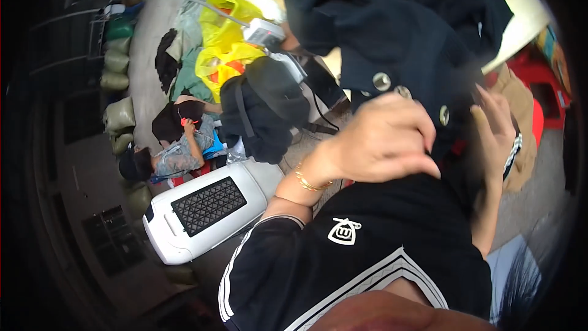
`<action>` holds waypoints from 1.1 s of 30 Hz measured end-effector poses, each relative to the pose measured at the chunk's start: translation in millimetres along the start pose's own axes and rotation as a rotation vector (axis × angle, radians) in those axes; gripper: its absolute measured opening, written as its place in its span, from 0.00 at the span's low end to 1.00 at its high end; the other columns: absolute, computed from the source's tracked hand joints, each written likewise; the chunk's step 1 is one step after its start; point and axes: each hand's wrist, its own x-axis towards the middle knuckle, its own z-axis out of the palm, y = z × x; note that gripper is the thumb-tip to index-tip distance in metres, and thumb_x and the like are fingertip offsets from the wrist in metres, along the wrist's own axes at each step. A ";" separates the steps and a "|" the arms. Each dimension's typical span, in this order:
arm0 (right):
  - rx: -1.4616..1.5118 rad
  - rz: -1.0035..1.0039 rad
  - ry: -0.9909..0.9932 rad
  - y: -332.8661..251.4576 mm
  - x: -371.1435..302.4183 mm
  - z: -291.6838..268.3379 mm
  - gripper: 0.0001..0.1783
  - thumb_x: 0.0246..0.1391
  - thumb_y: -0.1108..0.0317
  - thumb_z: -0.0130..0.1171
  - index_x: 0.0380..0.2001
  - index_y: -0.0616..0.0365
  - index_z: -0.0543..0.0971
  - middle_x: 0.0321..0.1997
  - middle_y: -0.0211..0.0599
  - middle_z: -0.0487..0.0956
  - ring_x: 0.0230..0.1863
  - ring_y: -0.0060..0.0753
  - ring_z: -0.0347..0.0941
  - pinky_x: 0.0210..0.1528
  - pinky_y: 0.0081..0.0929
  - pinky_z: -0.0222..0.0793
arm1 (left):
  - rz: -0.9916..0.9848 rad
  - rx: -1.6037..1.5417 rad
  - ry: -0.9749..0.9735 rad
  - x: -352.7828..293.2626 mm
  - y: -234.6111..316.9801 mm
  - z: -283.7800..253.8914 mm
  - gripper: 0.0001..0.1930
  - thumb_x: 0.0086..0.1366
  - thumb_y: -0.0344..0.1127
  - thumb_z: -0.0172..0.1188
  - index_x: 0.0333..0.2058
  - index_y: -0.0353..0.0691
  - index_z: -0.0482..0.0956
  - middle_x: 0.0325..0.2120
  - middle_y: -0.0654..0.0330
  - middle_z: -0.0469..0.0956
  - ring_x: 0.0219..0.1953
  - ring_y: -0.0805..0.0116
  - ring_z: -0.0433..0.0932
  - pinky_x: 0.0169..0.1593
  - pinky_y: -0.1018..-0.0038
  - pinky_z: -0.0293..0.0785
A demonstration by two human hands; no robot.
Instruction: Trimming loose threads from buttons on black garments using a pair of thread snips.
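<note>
A dark garment (392,30) with several round metallic buttons (444,115) lies spread in front of me. My left hand (389,138), with a thin gold bracelet at its wrist, is closed at the garment's near edge just below the buttons. Its fingers are curled round toward the dark cloth and the thumb points right; the fingertips are partly hidden. To the right of the cloth is my right hand (495,125), its fingers stretched upward and apart, somewhat blurred. A braided band (513,154) circles that wrist.
A pale work surface (520,9) shows beyond the garment. On the left are a black cloth bundle (260,110), a white box-like device (263,32) with cables, yellow plastic bags (228,12) and a white chair-like unit with a black mesh panel (209,205). Another person (177,156) sits farther left.
</note>
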 end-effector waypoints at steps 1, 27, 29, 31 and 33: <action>0.021 0.014 -0.001 1.6 -0.9 -0.4 0.19 0.51 0.79 0.65 0.49 0.64 0.81 0.39 0.29 0.72 0.38 0.20 0.67 0.42 0.15 0.62 | 0.007 0.007 -0.004 2.3 2.2 12.7 0.14 0.55 0.42 0.71 0.21 0.42 0.76 0.30 0.65 0.77 0.32 0.63 0.77 0.36 0.71 0.69; 0.101 -0.272 -0.047 -15.8 -0.2 17.5 0.20 0.46 0.76 0.71 0.46 0.59 0.83 0.30 0.28 0.74 0.31 0.24 0.69 0.32 0.21 0.64 | -0.128 0.301 0.179 -29.1 -73.4 4.7 0.15 0.53 0.29 0.72 0.42 0.42 0.86 0.39 0.58 0.79 0.41 0.66 0.81 0.45 0.75 0.77; 0.113 -0.190 -0.082 -14.5 -3.0 19.4 0.20 0.47 0.75 0.71 0.46 0.59 0.83 0.31 0.31 0.75 0.32 0.25 0.70 0.34 0.21 0.66 | -0.126 0.301 0.166 -28.3 -72.2 5.3 0.16 0.52 0.31 0.74 0.41 0.42 0.86 0.38 0.59 0.79 0.41 0.67 0.81 0.44 0.76 0.77; 0.107 -0.208 -0.088 -13.3 -4.1 21.4 0.20 0.47 0.75 0.71 0.46 0.60 0.83 0.31 0.32 0.75 0.32 0.25 0.71 0.34 0.21 0.66 | -0.145 0.392 0.155 -28.9 -71.3 7.9 0.17 0.50 0.32 0.75 0.41 0.42 0.87 0.38 0.59 0.79 0.40 0.67 0.81 0.44 0.77 0.77; 0.099 -0.229 -0.092 -11.9 -2.4 23.3 0.19 0.47 0.74 0.71 0.46 0.60 0.83 0.32 0.33 0.75 0.32 0.26 0.71 0.34 0.21 0.67 | -0.154 0.392 0.180 -28.6 -71.9 12.5 0.17 0.50 0.34 0.76 0.40 0.42 0.87 0.37 0.59 0.79 0.40 0.67 0.81 0.44 0.76 0.78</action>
